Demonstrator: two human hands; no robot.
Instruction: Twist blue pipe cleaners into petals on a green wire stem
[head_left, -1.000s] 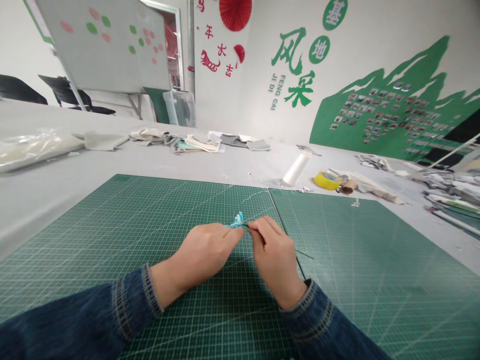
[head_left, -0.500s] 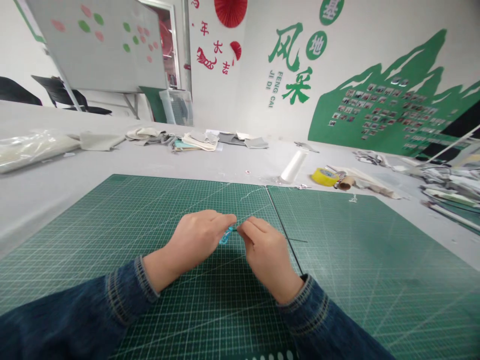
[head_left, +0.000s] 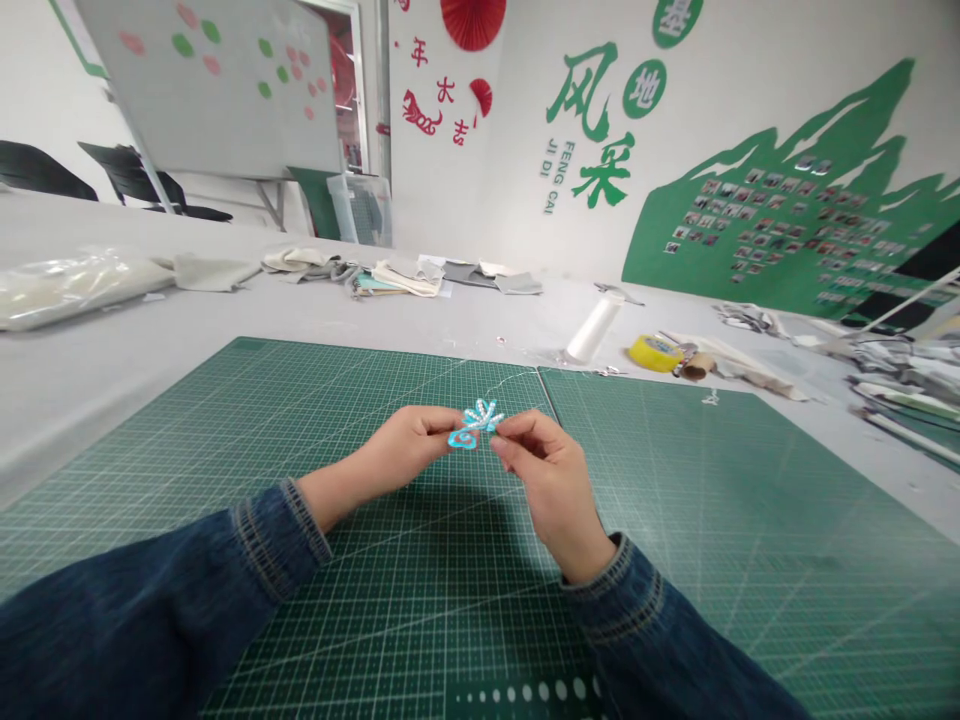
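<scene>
L hand (head_left: 397,448) & R hand (head_left: 544,475) both grip turquoise wire ornament (head_left: 476,425) in tight fingertip pinches, above green cutting mat (head_left: 420,570); best kept steady, pinches close.

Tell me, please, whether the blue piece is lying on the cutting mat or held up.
Held up: the left hand and right hand pinch the blue piece above the cutting mat.
</scene>
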